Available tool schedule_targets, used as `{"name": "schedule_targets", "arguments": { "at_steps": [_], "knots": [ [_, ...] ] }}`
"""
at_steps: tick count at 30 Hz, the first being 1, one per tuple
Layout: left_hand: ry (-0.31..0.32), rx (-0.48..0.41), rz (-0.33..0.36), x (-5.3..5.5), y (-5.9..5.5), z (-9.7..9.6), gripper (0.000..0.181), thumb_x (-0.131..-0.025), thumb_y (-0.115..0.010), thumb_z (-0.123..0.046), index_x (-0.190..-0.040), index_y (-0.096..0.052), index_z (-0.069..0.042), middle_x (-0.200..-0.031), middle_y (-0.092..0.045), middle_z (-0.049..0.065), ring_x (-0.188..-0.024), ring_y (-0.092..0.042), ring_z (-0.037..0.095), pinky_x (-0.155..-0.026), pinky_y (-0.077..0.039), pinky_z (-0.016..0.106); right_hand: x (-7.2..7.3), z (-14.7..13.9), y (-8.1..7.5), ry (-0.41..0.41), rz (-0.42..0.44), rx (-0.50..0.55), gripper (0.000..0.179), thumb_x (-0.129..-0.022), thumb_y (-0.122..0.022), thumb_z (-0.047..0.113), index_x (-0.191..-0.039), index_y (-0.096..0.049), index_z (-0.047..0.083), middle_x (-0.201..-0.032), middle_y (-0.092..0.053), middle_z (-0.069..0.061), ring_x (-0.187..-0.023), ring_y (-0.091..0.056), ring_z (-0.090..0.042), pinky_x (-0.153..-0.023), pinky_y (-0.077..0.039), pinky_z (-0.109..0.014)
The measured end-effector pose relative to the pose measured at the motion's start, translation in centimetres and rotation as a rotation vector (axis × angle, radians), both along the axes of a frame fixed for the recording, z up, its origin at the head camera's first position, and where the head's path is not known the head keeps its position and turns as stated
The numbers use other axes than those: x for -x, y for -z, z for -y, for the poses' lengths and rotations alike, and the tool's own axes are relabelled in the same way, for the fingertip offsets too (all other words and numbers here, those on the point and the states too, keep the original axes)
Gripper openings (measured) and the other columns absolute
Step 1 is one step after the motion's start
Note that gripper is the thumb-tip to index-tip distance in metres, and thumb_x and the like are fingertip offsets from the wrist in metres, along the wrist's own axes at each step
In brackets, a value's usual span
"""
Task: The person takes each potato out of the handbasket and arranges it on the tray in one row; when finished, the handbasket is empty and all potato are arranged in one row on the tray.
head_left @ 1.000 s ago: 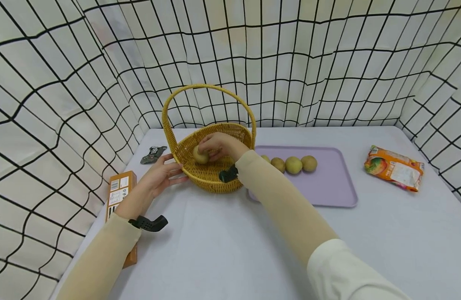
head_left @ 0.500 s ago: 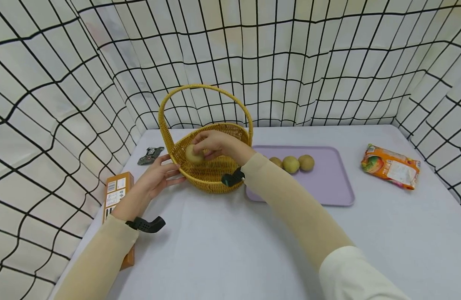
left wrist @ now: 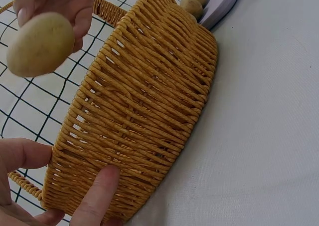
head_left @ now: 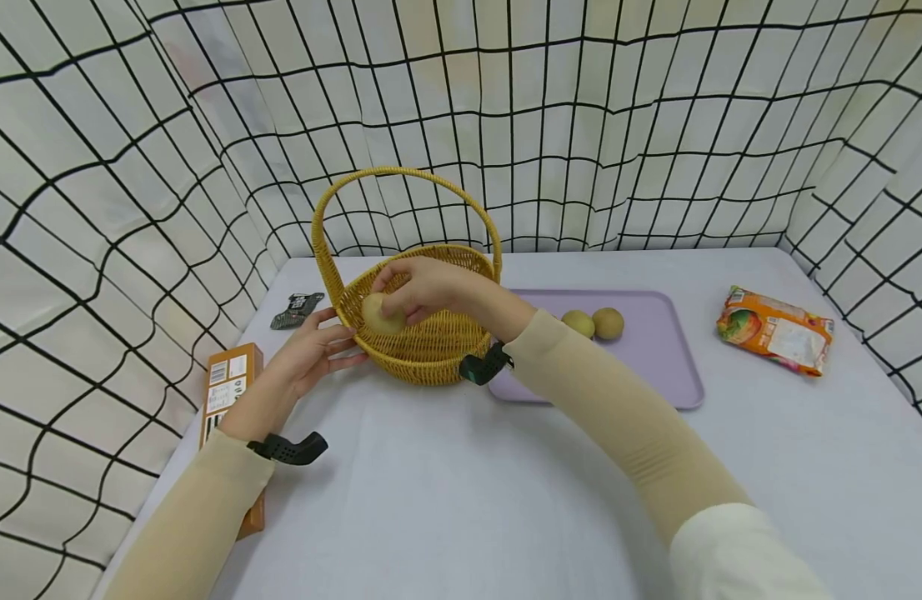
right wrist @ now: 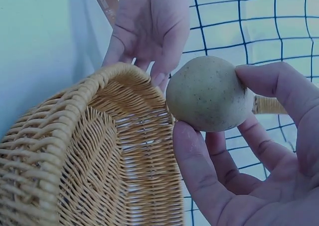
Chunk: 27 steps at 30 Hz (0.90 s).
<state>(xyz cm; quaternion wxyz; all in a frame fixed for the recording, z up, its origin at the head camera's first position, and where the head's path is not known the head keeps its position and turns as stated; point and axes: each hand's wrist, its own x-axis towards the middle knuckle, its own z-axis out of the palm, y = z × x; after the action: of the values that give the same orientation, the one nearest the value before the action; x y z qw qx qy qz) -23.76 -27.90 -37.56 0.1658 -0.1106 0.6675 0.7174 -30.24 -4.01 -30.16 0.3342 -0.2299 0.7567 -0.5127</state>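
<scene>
My right hand point(head_left: 431, 287) pinches a round yellow-brown fruit point(right wrist: 207, 94) between thumb and fingertips. In the head view the fruit overlaps the left inside of a golden wicker basket point(head_left: 423, 368) with a tall arched handle. The right wrist view has it beside the rim, and its skin is finely speckled. My left hand point(head_left: 311, 354) touches the basket's left end. Its fingers are spread and fairly straight, with one fingertip pressing the outer wall in the left wrist view and another right at the rim.
Right of the basket lies a lilac tray point(head_left: 641, 371) with several similar fruits, partly hidden by my right sleeve. An orange packet point(head_left: 776, 329) is far right. A brown box point(head_left: 228, 392) and a small black packet point(head_left: 298, 310) lie left. Black netting point(head_left: 543, 125) surrounds the table.
My right hand has shifted slightly left with the fruit, which looks a little larger and higher over the basket. My right forearm covers more of the tray fruits. The left hand stays at the basket.
</scene>
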Motion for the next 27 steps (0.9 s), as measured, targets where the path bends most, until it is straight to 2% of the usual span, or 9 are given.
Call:
{"name": "schedule_targets", "arguments": {
  "at_steps": [6, 13, 18, 22, 27],
  "knots": [
    [-0.001, 0.002, 0.008, 0.1, 0.0, 0.0, 0.081, -0.109, -0.049, -0.012, -0.166, 0.008, -0.020, -0.164, -0.024, 0.017, -0.148, -0.036, 0.034, -0.106, -0.056, 0.039, -1.2, -1.2, -0.8, -0.050, -0.029, -0.014, 0.035, -0.091, -0.078, 0.008, -0.122, -0.063, 0.015, -0.118, -0.064, -0.011, -0.092, -0.064, -0.020, -0.077, -0.062, -0.029],
    [-0.003, -0.002, 0.005, 0.4, -0.1, 0.0, 0.084, -0.108, -0.052, -0.012, -0.166, 0.008, -0.021, -0.166, -0.022, 0.018, -0.150, -0.034, 0.035, -0.105, -0.057, 0.038, -2.2, -3.5, -1.9, -0.069, -0.086, -0.059, 0.033, -0.089, -0.078, 0.007, -0.119, -0.066, 0.017, -0.111, -0.063, -0.010, -0.091, -0.060, -0.018, -0.077, -0.060, -0.027],
    [0.000, -0.010, -0.001, 0.5, -0.1, 0.1, 0.085, -0.107, -0.054, -0.012, -0.166, 0.007, -0.020, -0.164, -0.026, 0.016, -0.152, -0.032, 0.037, -0.104, -0.058, 0.037, -2.6, -5.6, -2.0, -0.078, -0.079, -0.085, 0.034, -0.088, -0.075, 0.004, -0.118, -0.066, 0.017, -0.106, -0.062, -0.009, -0.085, -0.057, -0.018, -0.074, -0.055, -0.029],
    [0.004, -0.012, 0.008, 0.3, 0.1, 0.2, 0.085, -0.108, -0.054, -0.012, -0.166, 0.007, -0.019, -0.158, -0.032, 0.013, -0.151, -0.032, 0.036, -0.104, -0.058, 0.037, -3.1, -7.7, -1.8, -0.087, -0.098, -0.124, 0.035, -0.087, -0.076, 0.006, -0.118, -0.065, 0.018, -0.109, -0.064, -0.008, -0.085, -0.057, -0.018, -0.073, -0.053, -0.030],
    [0.005, -0.008, 0.005, 0.2, 0.1, 0.0, 0.086, -0.107, -0.056, -0.014, -0.166, 0.007, -0.020, -0.159, -0.033, 0.013, -0.151, -0.033, 0.036, -0.103, -0.059, 0.037, -3.3, -10.8, -1.8, -0.087, -0.177, -0.200, 0.037, -0.085, -0.076, 0.012, -0.119, -0.065, 0.023, -0.121, -0.065, -0.006, -0.094, -0.062, -0.021, -0.079, -0.057, -0.033]
  ]
}}
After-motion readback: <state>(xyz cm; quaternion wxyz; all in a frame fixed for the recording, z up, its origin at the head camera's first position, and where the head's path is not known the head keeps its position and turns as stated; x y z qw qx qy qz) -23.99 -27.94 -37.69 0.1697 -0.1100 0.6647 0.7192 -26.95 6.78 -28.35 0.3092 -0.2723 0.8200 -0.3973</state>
